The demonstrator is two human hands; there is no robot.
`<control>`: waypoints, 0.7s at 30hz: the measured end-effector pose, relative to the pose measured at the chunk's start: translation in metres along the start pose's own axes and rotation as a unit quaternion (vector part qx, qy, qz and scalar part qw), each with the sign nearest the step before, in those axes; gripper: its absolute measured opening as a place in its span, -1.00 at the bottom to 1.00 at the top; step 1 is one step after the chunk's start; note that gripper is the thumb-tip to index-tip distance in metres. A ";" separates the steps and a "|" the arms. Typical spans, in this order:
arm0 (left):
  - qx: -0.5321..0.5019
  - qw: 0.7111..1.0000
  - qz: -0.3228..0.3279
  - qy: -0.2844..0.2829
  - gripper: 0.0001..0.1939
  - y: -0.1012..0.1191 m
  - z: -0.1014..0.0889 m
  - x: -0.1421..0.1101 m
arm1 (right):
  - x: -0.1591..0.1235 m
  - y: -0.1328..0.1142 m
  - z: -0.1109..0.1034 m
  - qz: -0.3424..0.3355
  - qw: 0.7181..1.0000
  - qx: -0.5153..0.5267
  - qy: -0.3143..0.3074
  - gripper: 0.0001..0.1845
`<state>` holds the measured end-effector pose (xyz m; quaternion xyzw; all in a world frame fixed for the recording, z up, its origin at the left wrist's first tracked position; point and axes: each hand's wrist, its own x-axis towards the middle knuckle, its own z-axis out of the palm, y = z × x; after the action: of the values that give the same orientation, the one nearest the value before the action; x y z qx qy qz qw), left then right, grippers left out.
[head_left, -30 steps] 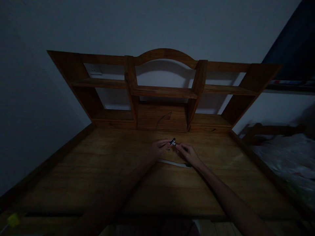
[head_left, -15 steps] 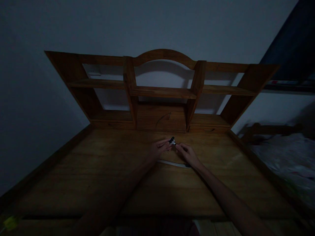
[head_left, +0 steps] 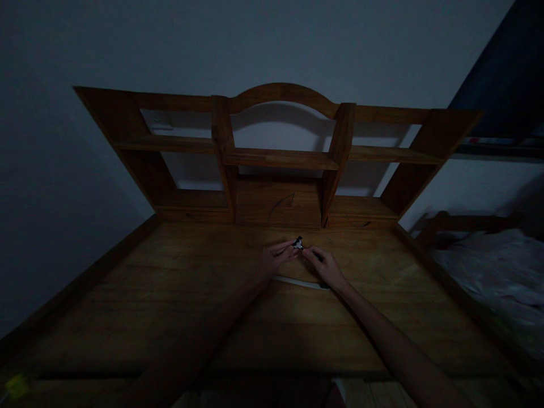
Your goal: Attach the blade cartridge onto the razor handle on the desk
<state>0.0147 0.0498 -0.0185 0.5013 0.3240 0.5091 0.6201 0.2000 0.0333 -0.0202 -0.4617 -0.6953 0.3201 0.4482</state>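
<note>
Above the middle of the wooden desk, my left hand (head_left: 276, 258) pinches a small black-and-silver piece (head_left: 298, 243) between its fingers. It looks like a small metal-and-plastic part; the dim light hides its exact kind. My right hand (head_left: 323, 265) is closed close by on its right, fingertips pressed around a thin dark item that meets the piece's lower right side. Most of that item is hidden by the fingers. Beneath the hands a slim pale strip with a dark right end (head_left: 301, 282) lies across the desk, partly covered by my right wrist.
The wooden desk (head_left: 170, 294) has a raised border along its sides. At its back stands a wooden shelf unit (head_left: 280, 159) with a drop panel and small drawers. Pale bedding (head_left: 497, 272) is on the right; a blurred yellow object (head_left: 17, 386) is at the lower left.
The black-and-silver piece has turned slightly between my fingers. Both hands stay nearly in place, and the view has shifted a little.
</note>
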 end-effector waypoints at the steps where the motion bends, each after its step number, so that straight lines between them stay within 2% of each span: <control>1: 0.004 1.000 0.001 0.001 -0.45 0.001 0.000 0.000 | 0.000 0.000 0.000 0.001 1.000 0.001 0.000 -0.57; 12: 0.028 0.999 0.017 -0.004 -0.48 0.000 0.000 0.001 | 0.000 0.002 0.002 0.025 0.998 0.051 -0.010 -0.54; 21: 0.023 1.000 0.005 -0.012 -0.48 0.010 0.002 -0.005 | 0.002 0.005 0.002 0.021 0.998 0.054 -0.012 -0.53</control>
<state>0.0122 0.0447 -0.0089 0.5235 0.3258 0.4983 0.6095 0.1997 0.0367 -0.0242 -0.4477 -0.6721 0.3725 0.4572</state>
